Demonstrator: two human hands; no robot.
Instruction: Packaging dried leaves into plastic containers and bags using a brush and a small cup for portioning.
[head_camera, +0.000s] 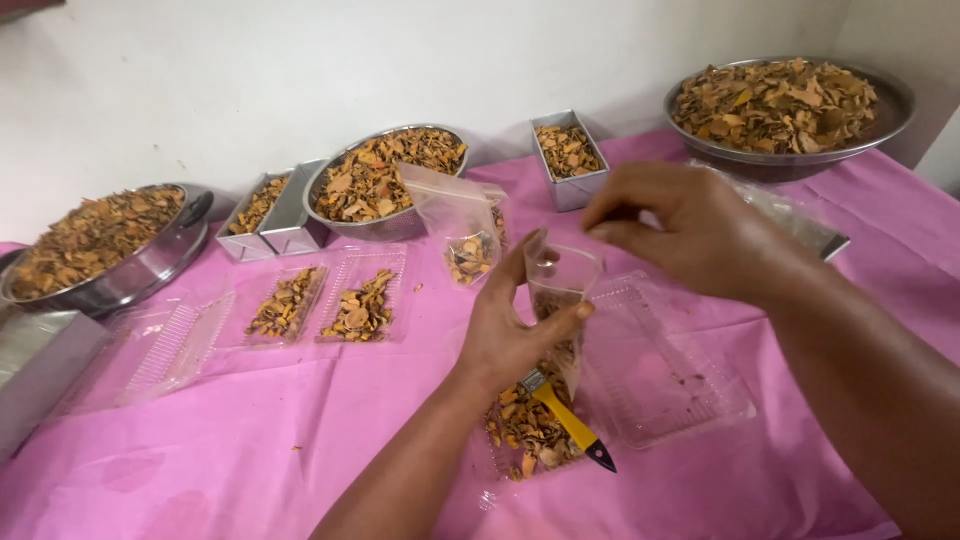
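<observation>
Yellow-handled brush (572, 425) lies nearest me on dried chips (525, 430). My left hand (510, 330) grips small clear pouch (560, 290) upright; right hand (690, 230) fingers pinched at its mouth. Filling step, I judge; next calls for steady opening. Steel bowl (385, 180) beyond.

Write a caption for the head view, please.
Left hand holds a small clear bag, right hand above, over pink tablecloth.

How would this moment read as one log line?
left hand: holds clear bag | right hand: at bag mouth | below: dried chips, yellow-handled brush
</observation>
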